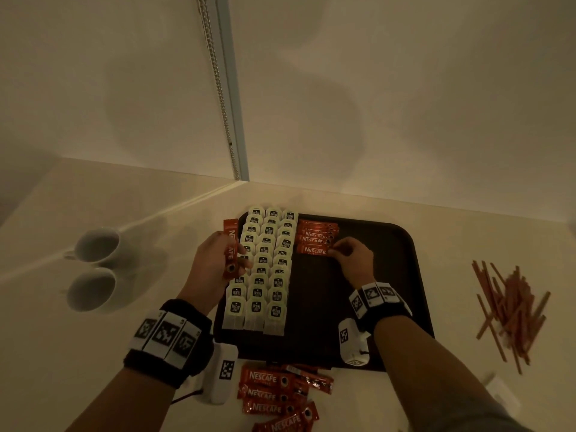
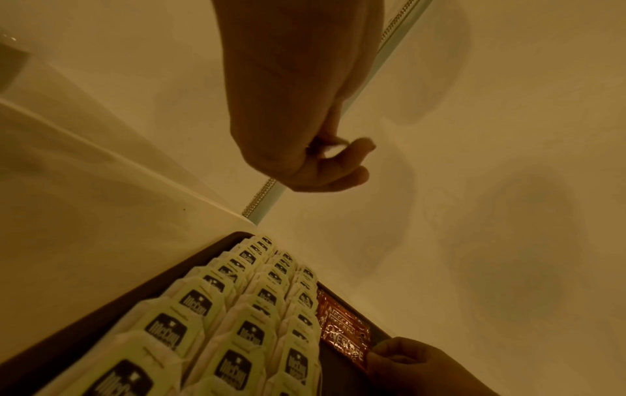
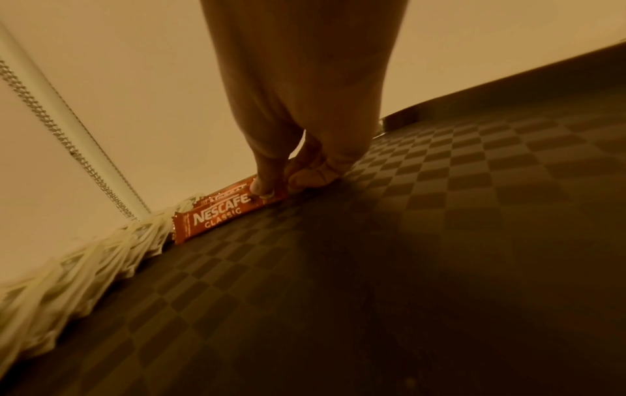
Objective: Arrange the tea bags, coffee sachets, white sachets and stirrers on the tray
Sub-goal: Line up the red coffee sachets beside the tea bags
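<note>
Three rows of white tea bags (image 1: 265, 269) fill the left part of the dark tray (image 1: 389, 275). Beside them at the far end lies a short stack of red coffee sachets (image 1: 316, 235). My right hand (image 1: 338, 251) pinches the right end of the nearest sachet (image 3: 217, 214), which lies flat on the tray; the fingertips (image 3: 267, 191) sit on it. My left hand (image 1: 229, 255) hovers over the tea bags and grips a red coffee sachet (image 1: 230, 241) held upright. In the left wrist view that hand (image 2: 333, 160) is curled, and the sachet shows only edge-on.
Loose coffee sachets (image 1: 274, 394) lie on the counter in front of the tray. A heap of brown stirrers (image 1: 511, 307) lies to the right. Two white cups (image 1: 96, 244) (image 1: 90, 288) stand at the left. A wall with a bead chain (image 1: 218, 88) runs behind.
</note>
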A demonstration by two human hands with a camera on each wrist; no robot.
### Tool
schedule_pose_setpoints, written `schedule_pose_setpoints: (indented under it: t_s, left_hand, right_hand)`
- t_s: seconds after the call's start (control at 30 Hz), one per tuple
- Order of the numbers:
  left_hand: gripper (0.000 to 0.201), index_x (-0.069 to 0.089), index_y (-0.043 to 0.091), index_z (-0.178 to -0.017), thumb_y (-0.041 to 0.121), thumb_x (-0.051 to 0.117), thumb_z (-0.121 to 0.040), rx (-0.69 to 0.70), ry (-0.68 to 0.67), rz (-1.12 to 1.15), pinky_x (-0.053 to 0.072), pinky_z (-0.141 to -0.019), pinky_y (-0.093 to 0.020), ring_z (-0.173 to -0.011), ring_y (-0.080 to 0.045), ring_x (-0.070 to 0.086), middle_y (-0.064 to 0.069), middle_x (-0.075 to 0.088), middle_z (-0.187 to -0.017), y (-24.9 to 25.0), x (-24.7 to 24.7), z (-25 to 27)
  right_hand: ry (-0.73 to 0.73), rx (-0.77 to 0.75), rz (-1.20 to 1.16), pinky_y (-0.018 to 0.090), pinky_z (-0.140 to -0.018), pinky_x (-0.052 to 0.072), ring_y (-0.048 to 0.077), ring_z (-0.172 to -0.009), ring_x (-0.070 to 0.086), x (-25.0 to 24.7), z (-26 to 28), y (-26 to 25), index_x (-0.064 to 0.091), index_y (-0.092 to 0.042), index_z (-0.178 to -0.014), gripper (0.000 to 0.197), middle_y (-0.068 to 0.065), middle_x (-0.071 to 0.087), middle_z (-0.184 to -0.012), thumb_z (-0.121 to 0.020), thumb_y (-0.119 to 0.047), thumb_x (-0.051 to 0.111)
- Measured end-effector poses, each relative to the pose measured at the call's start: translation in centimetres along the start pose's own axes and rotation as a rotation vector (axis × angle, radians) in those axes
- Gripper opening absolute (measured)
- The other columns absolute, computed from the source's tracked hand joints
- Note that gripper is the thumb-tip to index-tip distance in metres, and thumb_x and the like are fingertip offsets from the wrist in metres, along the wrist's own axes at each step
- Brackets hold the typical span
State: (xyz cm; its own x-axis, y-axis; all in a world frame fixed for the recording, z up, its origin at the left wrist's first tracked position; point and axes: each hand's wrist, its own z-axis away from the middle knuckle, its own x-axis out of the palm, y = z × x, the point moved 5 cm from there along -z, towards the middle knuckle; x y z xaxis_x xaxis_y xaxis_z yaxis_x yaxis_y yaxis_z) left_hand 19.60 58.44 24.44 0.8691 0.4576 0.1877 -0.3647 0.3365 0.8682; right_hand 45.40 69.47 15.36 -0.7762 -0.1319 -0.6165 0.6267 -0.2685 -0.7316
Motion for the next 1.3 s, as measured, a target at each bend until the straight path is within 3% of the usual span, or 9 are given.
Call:
schedule_pose_setpoints:
  t_s: [0.17, 0.3, 0.47, 0.53, 0.67, 0.83, 0.97, 1.13, 1.3]
  left_hand:
    - [0.016, 0.057, 0.016, -0.102, 0.025, 0.043, -0.101, 0.009, -0.098, -0.165, 0.042, -0.046, -0.023, -0.052, -0.015, 0.056, 0.0, 0.06, -0.07, -0.1, 0.6, 0.4]
    - [0.015, 0.05, 0.009, -0.104, 0.004, 0.039, -0.095, -0.068, -0.132, -0.183, 0.031, -0.042, -0.019, -0.05, -0.012, 0.046, -0.006, 0.059, -0.074, -0.8, 1.0, 0.0]
    - [0.015, 0.053, 0.007, -0.105, -0.001, 0.046, -0.094, -0.027, -0.237, -0.288, 0.041, -0.061, -0.025, -0.061, -0.013, 0.056, -0.013, 0.065, -0.09, -0.5, 1.6, -0.1]
    - [0.012, 0.056, 0.005, -0.103, -0.001, 0.052, -0.093, 0.015, -0.257, -0.317, 0.05, -0.066, -0.022, -0.07, -0.014, 0.065, -0.013, 0.062, -0.094, -0.3, 1.9, -0.1]
    - [0.01, 0.065, 0.006, -0.096, 0.002, 0.06, -0.089, 0.081, -0.195, -0.219, 0.055, -0.071, -0.02, -0.08, -0.019, 0.068, -0.01, 0.065, -0.09, -0.1, 2.5, -0.4]
    - [0.016, 0.07, 0.015, -0.096, 0.014, 0.074, -0.08, 0.152, -0.183, -0.311, 0.052, -0.073, -0.023, -0.082, -0.015, 0.068, -0.002, 0.073, -0.09, 0.3, 3.0, 0.2]
    - [0.03, 0.064, 0.026, -0.11, 0.027, 0.073, -0.081, 0.151, -0.155, -0.199, 0.049, -0.078, -0.031, -0.088, -0.018, 0.064, -0.004, 0.067, -0.105, 0.6, 2.0, -0.2]
    - [0.013, 0.069, 0.01, -0.095, 0.003, 0.061, -0.087, 0.145, -0.225, -0.07, 0.05, -0.064, -0.015, -0.067, -0.01, 0.064, -0.002, 0.067, -0.077, 0.4, 2.2, 0.6]
    - [0.02, 0.065, 0.005, -0.103, -0.003, 0.053, -0.089, 0.085, -0.257, 0.203, 0.054, -0.068, -0.014, -0.077, -0.012, 0.07, -0.005, 0.072, -0.088, 0.1, 2.5, 0.9]
  right_hand:
    - [0.008, 0.006, 0.016, 0.021, -0.081, 0.04, 0.006, -0.092, 0.053, 0.3, -0.2, 0.2, 0.06, -0.017, -0.099, 0.021, -0.005, 0.057, -0.1, -0.081, -0.017, 0.07]
    - [0.019, -0.004, 0.01, 0.02, -0.079, 0.04, 0.006, -0.092, 0.053, 0.1, -0.2, 0.2, 0.059, -0.016, -0.1, 0.023, -0.003, 0.059, -0.103, -0.081, -0.017, 0.07]
    - [0.03, -0.077, -0.083, 0.028, -0.084, 0.05, 0.013, -0.097, 0.058, -0.3, 0.4, -1.4, 0.057, -0.017, -0.102, 0.024, -0.002, 0.059, -0.105, -0.082, -0.022, 0.069]
    - [-0.045, -0.215, -0.191, 0.027, -0.082, 0.052, 0.01, -0.094, 0.058, -0.1, 1.8, -4.7, 0.056, -0.017, -0.103, 0.022, -0.008, 0.058, -0.1, -0.085, -0.025, 0.065]
    - [-0.431, -0.363, -0.388, 0.02, -0.079, 0.051, 0.005, -0.095, 0.06, 1.3, 6.2, -12.0, 0.055, -0.017, -0.112, 0.025, -0.004, 0.061, -0.105, -0.09, -0.029, 0.058]
    - [-0.463, -0.393, -0.366, 0.031, -0.092, 0.05, 0.015, -0.103, 0.06, 2.0, 7.5, -14.4, 0.053, -0.016, -0.122, 0.034, 0.004, 0.062, -0.111, -0.089, -0.016, 0.061]
    - [-0.548, -0.447, -0.216, 0.022, -0.067, 0.056, 0.006, -0.072, 0.065, 0.8, 7.8, -15.2, 0.052, -0.012, -0.115, 0.034, 0.005, 0.062, -0.097, -0.084, -0.002, 0.062]
    - [-0.451, -0.56, -0.103, 0.013, -0.058, 0.05, 0.001, -0.06, 0.061, -1.2, 8.1, -17.2, 0.061, -0.012, -0.104, 0.026, 0.001, 0.068, -0.079, -0.08, -0.009, 0.071]
    - [-0.303, -0.634, -0.177, 0.02, -0.064, 0.055, 0.016, -0.072, 0.068, -2.7, 8.7, -18.3, 0.068, -0.011, -0.093, 0.011, 0.004, 0.071, -0.082, -0.083, -0.012, 0.069]
